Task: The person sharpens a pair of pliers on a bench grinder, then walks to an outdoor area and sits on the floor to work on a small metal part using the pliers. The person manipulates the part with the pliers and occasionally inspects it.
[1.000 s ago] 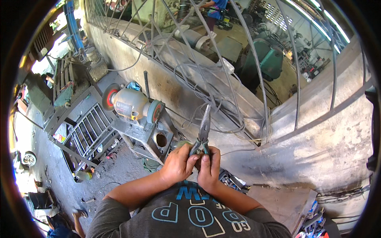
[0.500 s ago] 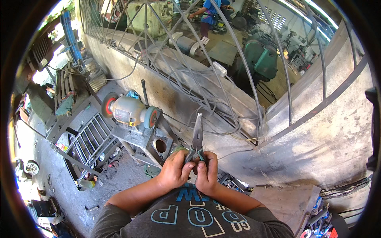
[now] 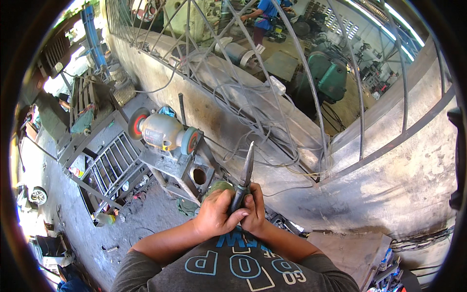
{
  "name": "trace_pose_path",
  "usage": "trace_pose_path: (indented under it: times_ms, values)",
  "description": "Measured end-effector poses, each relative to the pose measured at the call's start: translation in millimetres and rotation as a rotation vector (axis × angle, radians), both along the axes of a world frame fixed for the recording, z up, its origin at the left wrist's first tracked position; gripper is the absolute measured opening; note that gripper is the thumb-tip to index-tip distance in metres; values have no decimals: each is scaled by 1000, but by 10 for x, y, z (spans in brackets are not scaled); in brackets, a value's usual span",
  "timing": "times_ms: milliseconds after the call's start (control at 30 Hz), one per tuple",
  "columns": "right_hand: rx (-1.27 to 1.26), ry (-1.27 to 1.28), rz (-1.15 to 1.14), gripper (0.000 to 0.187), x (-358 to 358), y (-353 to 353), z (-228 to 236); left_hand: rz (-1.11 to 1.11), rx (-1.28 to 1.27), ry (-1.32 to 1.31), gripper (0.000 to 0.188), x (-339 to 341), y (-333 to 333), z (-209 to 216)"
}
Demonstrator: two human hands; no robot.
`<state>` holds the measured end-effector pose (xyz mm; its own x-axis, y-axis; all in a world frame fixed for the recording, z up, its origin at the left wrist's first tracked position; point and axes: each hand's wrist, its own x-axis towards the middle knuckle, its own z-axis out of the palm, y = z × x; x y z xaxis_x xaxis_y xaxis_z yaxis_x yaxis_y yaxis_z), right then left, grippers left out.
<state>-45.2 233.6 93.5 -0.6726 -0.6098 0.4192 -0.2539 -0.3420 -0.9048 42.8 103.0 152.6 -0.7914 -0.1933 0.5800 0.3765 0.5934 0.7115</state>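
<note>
A pair of long-nose pliers [image 3: 247,168] is held up in front of my chest, its narrow jaws pointing up and away from me. The jaws are seen edge-on and look closed or nearly so. My left hand [image 3: 214,209] wraps the dark green handles from the left, its thumb stretched across them. From the right, my right hand [image 3: 254,209] has its fingers curled against the same handles. Most of the grips are hidden behind the fingers. A bit of green cloth [image 3: 221,186] shows just beyond my left hand.
A bench grinder [image 3: 163,132] with two wheels sits on a metal stand [image 3: 165,163] ahead to the left. Beyond the pliers runs a wall with bent metal bars [image 3: 311,82] and loose cables. Behind it, a person [image 3: 265,17] stands among machines. A brown board [image 3: 348,253] lies at right.
The pliers have been turned about their length, from showing both handles apart to an edge-on view. My left thumb now lies across the handles. The view has shifted slightly.
</note>
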Motion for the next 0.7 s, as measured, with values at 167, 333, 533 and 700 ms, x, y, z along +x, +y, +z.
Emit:
trace_pose_path:
  times_ms: [167,333,533,700]
  values:
    - [54,103,-66,33,-61,-67,82,42,54,-83,38,14,-48,35]
    - [319,402,-195,25,-225,-157,219,180,208,-447,37,71,-217,-135]
    - [546,519,-79,24,-367,-369,75,180,491,-512,28,-10,-577,-938]
    - [717,506,47,29,-492,-551,-119,19,797,-441,21,5,-686,-1400]
